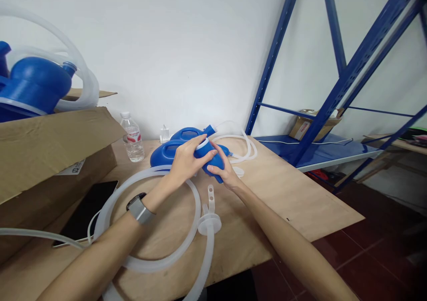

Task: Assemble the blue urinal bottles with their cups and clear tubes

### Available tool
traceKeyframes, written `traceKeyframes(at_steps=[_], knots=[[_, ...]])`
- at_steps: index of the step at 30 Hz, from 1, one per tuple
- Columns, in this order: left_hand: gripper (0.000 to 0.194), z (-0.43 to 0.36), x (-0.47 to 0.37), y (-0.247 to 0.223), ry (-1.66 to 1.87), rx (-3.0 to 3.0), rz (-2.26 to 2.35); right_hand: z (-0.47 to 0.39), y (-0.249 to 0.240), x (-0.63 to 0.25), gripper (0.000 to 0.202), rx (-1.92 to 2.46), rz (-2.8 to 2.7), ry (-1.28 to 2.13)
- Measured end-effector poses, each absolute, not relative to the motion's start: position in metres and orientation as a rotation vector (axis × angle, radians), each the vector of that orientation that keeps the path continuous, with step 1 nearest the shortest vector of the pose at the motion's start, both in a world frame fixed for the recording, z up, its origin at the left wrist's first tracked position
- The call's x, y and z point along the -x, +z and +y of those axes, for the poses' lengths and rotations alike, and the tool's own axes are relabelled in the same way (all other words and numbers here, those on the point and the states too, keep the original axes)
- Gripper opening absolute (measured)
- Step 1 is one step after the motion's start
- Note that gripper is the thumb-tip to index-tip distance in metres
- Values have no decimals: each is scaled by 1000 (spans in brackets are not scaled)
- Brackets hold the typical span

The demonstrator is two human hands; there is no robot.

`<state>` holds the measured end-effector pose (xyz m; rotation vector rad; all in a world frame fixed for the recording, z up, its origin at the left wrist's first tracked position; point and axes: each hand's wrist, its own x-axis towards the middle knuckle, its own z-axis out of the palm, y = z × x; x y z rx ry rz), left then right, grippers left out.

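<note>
Above the table, both hands grip a blue plastic funnel-shaped cup (216, 160) with a white rim, held tilted. My left hand (187, 159) closes over the rim end, thumb along its side. From the right, my right hand (227, 171) wraps the narrower lower part. Just behind them lie blue plastic bottles with handles (160, 155), partly hidden by my left hand. Nearer to me, a translucent round fitting (209, 224) with a perforated strip sits on the end of a thick hose (151, 265), which loops beneath my left forearm.
At left, an open cardboard box (60, 152) holds more blue containers (36, 83) and hose. A water bottle (132, 137), a charger (164, 134) and a dark tablet (86, 212) are on the wooden table (260, 221). Thin tubing (248, 147) curls behind my right hand. Blue shelving (320, 123) stands right.
</note>
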<state>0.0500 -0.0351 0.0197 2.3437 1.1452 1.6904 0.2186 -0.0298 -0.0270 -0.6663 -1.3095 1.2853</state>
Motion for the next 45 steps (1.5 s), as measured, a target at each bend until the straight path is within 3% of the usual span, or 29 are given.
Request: traceKeyframes(at_steps=[9, 14, 17, 19, 23, 28, 30, 35, 41, 45], knots=[[50, -32, -43, 26, 1575, -2336, 1117, -19, -45, -215, 92, 603, -1307, 1312], [57, -25, -40, 21, 1521, -2321, 1225, 5, -38, -260, 48, 817, -1672, 886], [48, -23, -47, 8, 1327, -2333, 1301, 16, -39, -290, 32, 1030, -2110, 644], [40, -22, -52, -2, 1180, -2363, 1323, 19, -42, -302, 36, 1145, -2372, 567], [31, -18, -50, -16, 943, -2419, 1377, 22, -49, -308, 64, 1185, -2508, 513], [43, -20, -39, -14, 456, -2488, 1432, 32, -57, -315, 32, 1133, -2371, 653], [51, -22, -38, -12, 314, -2512, 1433, 36, -60, -322, 29, 1156, -2278, 692], [57, -20, -37, -9, 185, -2532, 1434, 31, -50, -344, 36, 1264, -2201, 836], [65, -7, -19, -1, 78, -2571, 1299, 22, -39, -365, 77, 1549, -2306, 820], [64, -4, -9, 8, 40, -2554, 1336, 27, -46, -360, 65, 1602, -2334, 689]])
